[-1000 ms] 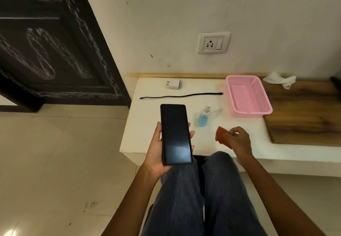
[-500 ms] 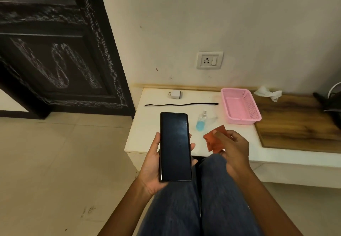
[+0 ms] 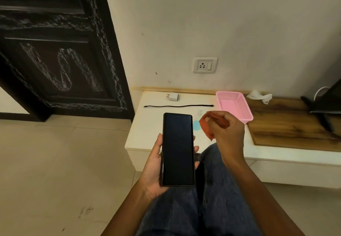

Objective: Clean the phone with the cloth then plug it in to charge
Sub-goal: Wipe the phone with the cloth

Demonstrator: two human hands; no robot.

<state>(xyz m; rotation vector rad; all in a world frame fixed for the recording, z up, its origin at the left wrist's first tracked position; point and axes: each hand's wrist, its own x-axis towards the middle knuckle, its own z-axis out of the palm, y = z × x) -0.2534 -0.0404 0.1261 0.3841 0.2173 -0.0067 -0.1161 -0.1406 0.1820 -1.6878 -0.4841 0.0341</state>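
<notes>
My left hand [image 3: 154,169] holds a black phone [image 3: 178,149] upright over my lap, its dark screen facing me. My right hand [image 3: 224,132] is just right of the phone's top and pinches a small orange cloth [image 3: 206,127]; the cloth is apart from the screen. On the white ledge [image 3: 147,130] behind lie a black cable [image 3: 178,106] and a white charger adapter [image 3: 172,96]. A wall socket [image 3: 204,65] sits above them. A spray bottle of blue liquid [image 3: 196,125] is mostly hidden behind the cloth and the phone.
A pink plastic basket [image 3: 234,107] stands on the ledge to the right, beside a wooden board [image 3: 287,125] with a crumpled white tissue [image 3: 260,95]. A dark object [image 3: 326,104] sits at the far right. A dark carved door [image 3: 55,51] fills the left, above a tiled floor [image 3: 55,162].
My right hand has risen and moved left with the orange cloth, closer to the top of the phone. The view has tilted upward; the phone stays in my left hand.
</notes>
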